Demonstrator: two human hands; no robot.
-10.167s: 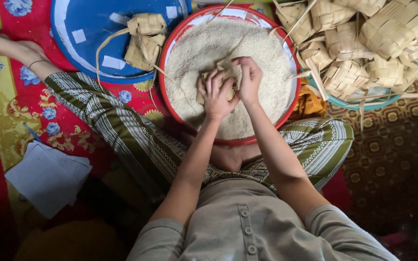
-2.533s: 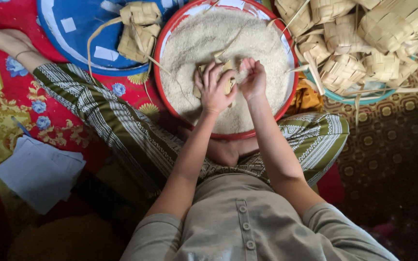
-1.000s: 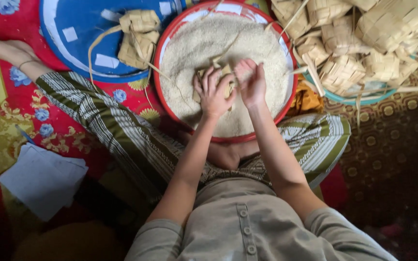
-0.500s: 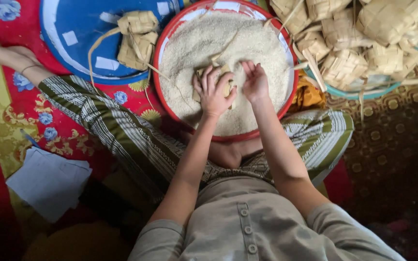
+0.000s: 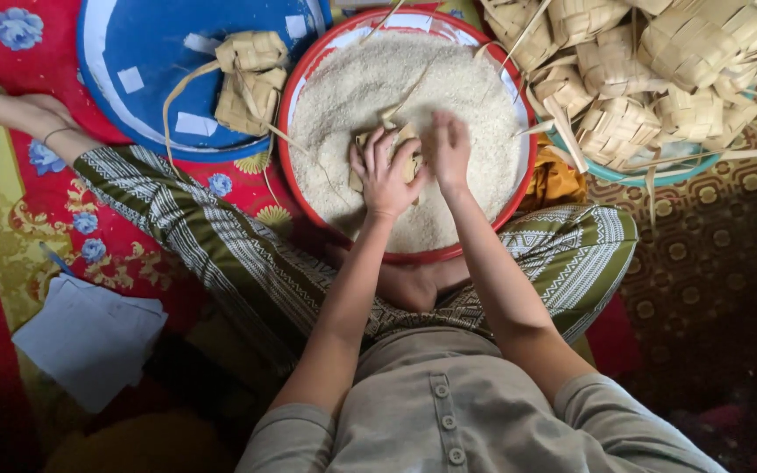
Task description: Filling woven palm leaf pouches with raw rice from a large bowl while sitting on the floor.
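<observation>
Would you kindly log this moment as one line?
left hand: holds woven palm-leaf pouch | right hand: on pouch | over red round basin of white rice

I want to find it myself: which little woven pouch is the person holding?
Find the big red-rimmed basin full of white rice. Over its middle, the left hand cups one woven leaf pouch, the right hand beside it. It is the only pouch over the rice; others sit on the blue tray or in the heap.

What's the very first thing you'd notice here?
The big red basin heaped with white rice, middle top. Over it, the left hand grips a woven leaf pouch while the right hand hovers beside. Top right, more woven pouches pile up.
</observation>
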